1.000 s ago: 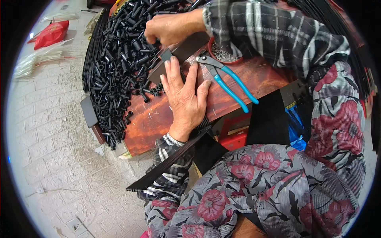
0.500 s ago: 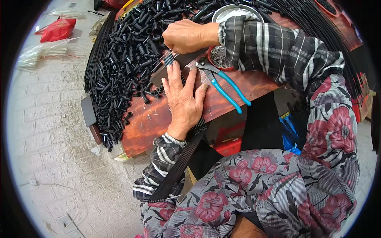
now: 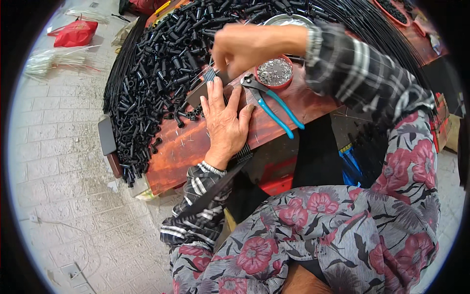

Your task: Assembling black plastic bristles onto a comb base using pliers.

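Note:
My left hand (image 3: 225, 128) lies flat, fingers stretched, over a row of thin dark rods (image 3: 209, 75). Fine metal wires stick out from the row's far end, beyond my fingertips. The rods run back under my palm, and a dark bundle (image 3: 205, 197) trails over my left forearm. Just beyond those fingertips hovers my right hand (image 3: 247, 46), bent and smeared by motion; whether it holds anything is hidden. To the right of my left hand lie pliers with teal handles (image 3: 283, 111). A red bowl (image 3: 291, 78) of small metal pieces stands below my right wrist.
A large heap of black plastic tubes (image 3: 161, 73) covers the reddish table (image 3: 171, 164). Long black rods (image 3: 372, 29) lie at the far right and along the left edge (image 3: 115, 78). A metal bowl (image 3: 268, 20) sits behind my right arm. A red bag (image 3: 76, 34) lies on the floor.
My right hand has moved right and slightly up from the wire ends, uncovering the red bowl. My left hand stays on the rods. The trailing bundle has shifted.

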The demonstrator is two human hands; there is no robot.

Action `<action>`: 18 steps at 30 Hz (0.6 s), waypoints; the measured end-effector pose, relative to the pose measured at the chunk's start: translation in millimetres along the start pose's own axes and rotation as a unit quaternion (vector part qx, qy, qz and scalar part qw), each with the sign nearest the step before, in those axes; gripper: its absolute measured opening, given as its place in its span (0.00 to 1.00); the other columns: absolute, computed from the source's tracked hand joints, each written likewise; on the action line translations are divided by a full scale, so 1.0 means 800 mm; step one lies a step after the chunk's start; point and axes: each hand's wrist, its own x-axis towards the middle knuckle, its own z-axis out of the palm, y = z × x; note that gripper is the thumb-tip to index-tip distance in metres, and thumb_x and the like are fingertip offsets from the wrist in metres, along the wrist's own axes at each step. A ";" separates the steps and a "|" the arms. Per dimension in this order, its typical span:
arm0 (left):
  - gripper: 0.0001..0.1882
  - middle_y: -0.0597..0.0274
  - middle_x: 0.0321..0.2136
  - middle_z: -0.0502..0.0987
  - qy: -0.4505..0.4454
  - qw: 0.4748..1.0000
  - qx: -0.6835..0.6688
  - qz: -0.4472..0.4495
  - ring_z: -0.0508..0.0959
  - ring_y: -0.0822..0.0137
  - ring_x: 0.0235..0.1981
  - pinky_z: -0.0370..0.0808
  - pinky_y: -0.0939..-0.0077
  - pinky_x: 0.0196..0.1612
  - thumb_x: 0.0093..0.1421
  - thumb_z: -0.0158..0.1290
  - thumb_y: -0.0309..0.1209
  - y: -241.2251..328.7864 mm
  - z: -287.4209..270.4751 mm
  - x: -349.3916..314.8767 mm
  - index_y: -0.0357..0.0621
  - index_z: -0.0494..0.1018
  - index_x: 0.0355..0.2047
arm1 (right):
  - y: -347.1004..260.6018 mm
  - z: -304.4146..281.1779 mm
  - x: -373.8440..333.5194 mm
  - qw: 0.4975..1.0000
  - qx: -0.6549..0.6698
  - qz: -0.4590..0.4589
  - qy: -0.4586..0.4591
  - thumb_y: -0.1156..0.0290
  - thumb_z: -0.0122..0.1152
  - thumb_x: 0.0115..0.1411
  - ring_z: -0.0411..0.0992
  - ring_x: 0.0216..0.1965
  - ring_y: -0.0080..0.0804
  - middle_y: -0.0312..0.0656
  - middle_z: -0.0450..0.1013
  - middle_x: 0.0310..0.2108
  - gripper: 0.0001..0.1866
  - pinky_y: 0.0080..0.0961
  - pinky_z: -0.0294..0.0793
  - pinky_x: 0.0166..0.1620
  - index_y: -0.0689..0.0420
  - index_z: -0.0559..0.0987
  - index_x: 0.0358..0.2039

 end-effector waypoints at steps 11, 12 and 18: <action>0.27 0.47 0.57 0.50 0.034 0.998 0.039 0.027 0.47 0.51 0.60 0.43 0.50 0.58 0.47 0.53 0.42 -0.025 0.038 0.014 0.48 0.66 0.49 | -0.113 0.111 -0.045 0.968 0.126 -0.204 0.070 0.57 0.65 0.37 0.71 0.34 0.42 0.51 0.70 0.31 0.22 0.39 0.66 0.33 0.63 0.77 0.26; 0.26 0.47 0.57 0.50 0.042 0.998 0.032 0.030 0.47 0.51 0.60 0.43 0.50 0.58 0.48 0.53 0.42 -0.024 0.039 0.018 0.48 0.66 0.48 | -0.120 0.112 -0.049 0.974 0.109 -0.169 0.102 0.58 0.64 0.39 0.71 0.34 0.42 0.51 0.70 0.30 0.20 0.40 0.66 0.34 0.63 0.77 0.26; 0.19 0.59 0.53 0.61 -0.118 0.922 -0.291 -0.225 0.42 0.54 0.61 0.32 0.55 0.59 0.54 0.47 0.41 -0.016 -0.002 0.032 0.46 0.69 0.44 | -0.085 0.107 -0.015 0.936 0.026 -0.156 0.315 0.54 0.57 0.45 0.69 0.27 0.56 0.65 0.67 0.21 0.26 0.44 0.66 0.37 0.73 0.72 0.20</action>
